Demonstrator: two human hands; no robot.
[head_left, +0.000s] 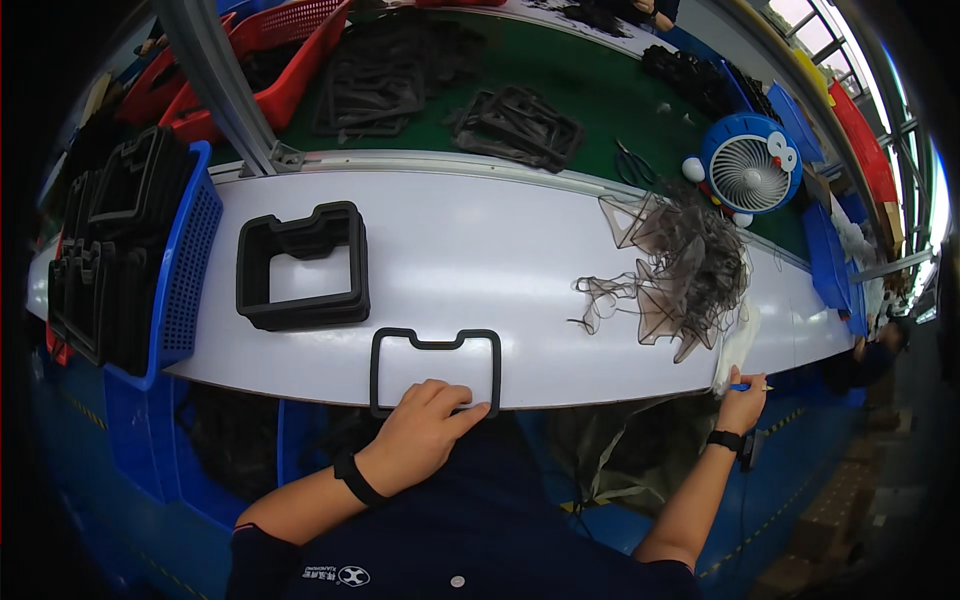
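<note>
A black rectangular rubber gasket (497, 365), with a notch in its far side, lies flat at the table's front edge. My left hand (425, 425) is closed on its near side, thumb and fingers bent over the strip. To the right, my right hand (742, 405) holds a slim blue pen-like tool (740, 386) with a pale pointed tip. A white cloth (738, 345) lies against that hand's fingers. Left of the single gasket stands a neat stack of similar black gaskets (305, 312). Thin, dark translucent scraps (690, 275) lie heaped near my right hand.
A blue basket (190, 260) full of black gaskets stands at the left. Beyond the white table (480, 220), more gaskets (520, 125), scissors (632, 163) and a blue-and-white fan (752, 165) sit on a green surface. Red bins (270, 75) and a metal post (215, 85) rise at the far left.
</note>
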